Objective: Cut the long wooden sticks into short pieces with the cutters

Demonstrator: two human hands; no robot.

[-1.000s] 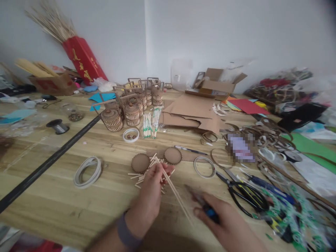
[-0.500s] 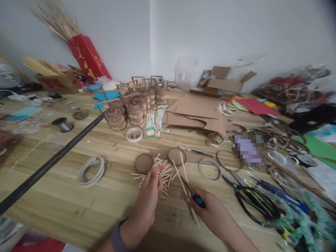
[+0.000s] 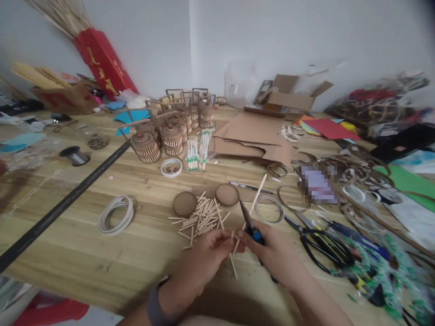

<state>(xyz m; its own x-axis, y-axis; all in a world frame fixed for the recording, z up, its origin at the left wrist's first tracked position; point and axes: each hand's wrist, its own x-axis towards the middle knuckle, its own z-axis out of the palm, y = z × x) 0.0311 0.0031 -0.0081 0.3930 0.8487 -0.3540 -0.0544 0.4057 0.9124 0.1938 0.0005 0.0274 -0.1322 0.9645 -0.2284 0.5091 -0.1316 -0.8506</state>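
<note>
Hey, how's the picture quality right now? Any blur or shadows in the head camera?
Head view: fairly even light, with a soft shadow on the table beside the wristband; head view: the stalks at upper left look blurred, while the pliers are readable; head view: the upper right corner is dark, and a pixelated patch hides detail.

1 stick pile (image 3: 204,215) (sticks too jumbled to count, sorry) | 2 hands (image 3: 210,256) in front of it | 1 pliers (image 3: 255,234), 1 black scissors (image 3: 302,229) to its right | 2 round trays (image 3: 185,203), 1 pen (image 3: 251,187) behind it | 1 wire spool (image 3: 77,157), 1 jar (image 3: 96,141) way left
</note>
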